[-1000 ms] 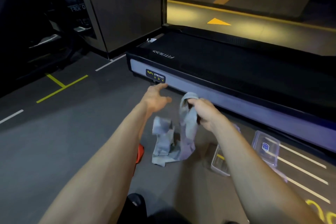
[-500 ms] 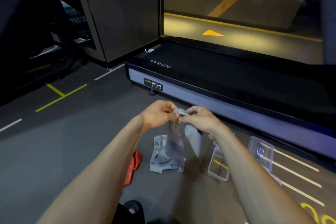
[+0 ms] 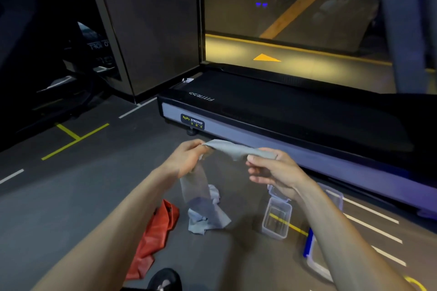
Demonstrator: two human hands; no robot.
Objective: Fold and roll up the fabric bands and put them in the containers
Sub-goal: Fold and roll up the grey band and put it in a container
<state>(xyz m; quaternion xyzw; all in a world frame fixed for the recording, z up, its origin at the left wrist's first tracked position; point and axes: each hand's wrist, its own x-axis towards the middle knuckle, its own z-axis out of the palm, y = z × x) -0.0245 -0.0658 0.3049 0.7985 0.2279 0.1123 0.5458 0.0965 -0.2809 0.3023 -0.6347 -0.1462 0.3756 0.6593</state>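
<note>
Grey band [image 3: 238, 150]: you hold it stretched between both hands above the floor [image 3: 71, 196]. Your left hand [image 3: 186, 160] pinches one end with fingers curled round it; below that hand the rest of the band hangs down, its tail gathered in a crumpled heap on the floor. Your right hand [image 3: 274, 170] grips the other end, thumb on top and fingers curled beneath.

Red band [image 3: 153, 236]: lying loose and rumpled on the floor, just left of the grey heap, near your left forearm.

Open clear container [image 3: 276, 217]: upright on the floor to the right of the grey heap, under your right wrist (its lid seems hinged back behind it, though that part is blurred).

Second clear container [image 3: 314, 262]: with blue edging, partly hidden by your right forearm.

Treadmill [image 3: 283, 111]: black deck with a grey side rail bearing a "BODY STRONG" label, just beyond your hands.

Shoe [image 3: 164, 279]: dark toe at the bottom edge of the view.
</note>
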